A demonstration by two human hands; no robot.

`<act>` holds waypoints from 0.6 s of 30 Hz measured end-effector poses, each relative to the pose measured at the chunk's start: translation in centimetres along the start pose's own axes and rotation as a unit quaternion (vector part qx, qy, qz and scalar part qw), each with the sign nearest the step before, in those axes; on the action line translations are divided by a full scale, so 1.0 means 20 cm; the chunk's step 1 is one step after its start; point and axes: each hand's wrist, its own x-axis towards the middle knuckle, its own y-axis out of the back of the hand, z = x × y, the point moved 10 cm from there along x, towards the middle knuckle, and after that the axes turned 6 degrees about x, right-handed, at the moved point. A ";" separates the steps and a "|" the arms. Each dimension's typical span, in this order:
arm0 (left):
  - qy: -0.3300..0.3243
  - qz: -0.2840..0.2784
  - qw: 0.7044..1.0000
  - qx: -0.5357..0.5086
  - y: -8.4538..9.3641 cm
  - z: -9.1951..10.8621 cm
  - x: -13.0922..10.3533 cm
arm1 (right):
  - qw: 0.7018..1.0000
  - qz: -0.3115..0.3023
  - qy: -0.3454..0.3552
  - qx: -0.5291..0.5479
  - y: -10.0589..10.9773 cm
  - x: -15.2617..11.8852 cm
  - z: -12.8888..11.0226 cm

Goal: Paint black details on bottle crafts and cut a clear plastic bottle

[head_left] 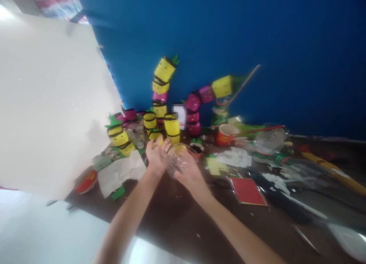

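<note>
A clear, rounded plastic piece [172, 161] is between my two hands, blurred by motion. My right hand [187, 168] is wrapped round its right side. On its left side is my left hand [157, 155], palm turned toward it and fingers apart; whether it touches the piece is hard to tell. Just behind my hands stand yellow cups with black bands [172, 128]. A curved stack of yellow and magenta cups [160, 86] rises behind them, and a second stack, mostly magenta [192, 102], bends to the right. A small cup with dark contents [196, 149] sits beside my right hand.
A brown table [171, 210] bears white paper [121, 173] and a red cup [86, 181] at left. To the right are a red and white cup [227, 134], a red square packet [248, 191], clear bottles and a dark elongated object [278, 199]. A blue wall [228, 35] stands behind.
</note>
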 end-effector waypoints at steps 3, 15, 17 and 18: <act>-0.009 -0.051 0.998 0.035 -0.02 -0.03 0.00 | 1.000 0.017 -0.014 -0.002 0.05 0.02 0.03; 0.049 -0.149 0.984 0.079 -0.11 -0.23 -0.11 | 0.986 0.147 -0.054 0.051 0.20 0.04 0.09; 0.029 -0.154 0.986 0.054 -0.12 -0.20 -0.12 | 0.987 0.146 -0.037 0.061 0.20 0.05 0.07; 0.029 -0.156 0.985 0.065 -0.12 -0.20 -0.12 | 0.988 0.138 -0.029 0.067 0.19 0.06 0.05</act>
